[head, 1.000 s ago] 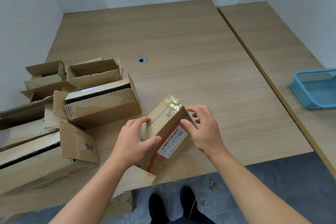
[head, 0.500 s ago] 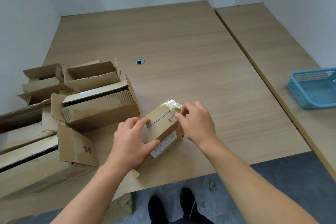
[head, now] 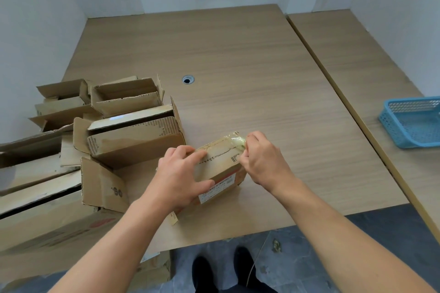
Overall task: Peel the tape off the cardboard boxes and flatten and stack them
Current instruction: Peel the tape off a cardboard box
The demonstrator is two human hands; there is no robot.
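A small sealed cardboard box (head: pixel 220 165) with a white label and red print lies on the wooden table (head: pixel 238 66) near its front edge. My left hand (head: pixel 178 178) grips the box's near left end, thumb on its front face. My right hand (head: pixel 262 159) pinches the glossy clear tape (head: pixel 234 139) at the box's far right corner. The tape there looks crumpled and partly lifted.
Several opened cardboard boxes (head: pixel 133 135) are piled at the left of the table, the nearest a long one (head: pixel 47 211). A cable hole (head: pixel 188 79) sits mid-table. A blue plastic basket (head: pixel 414 121) rests on the adjoining table at right. More cardboard lies on the floor below.
The box has been turned and laid flatter on the table. My right hand moved from its label side up to the far corner and took hold of the tape.
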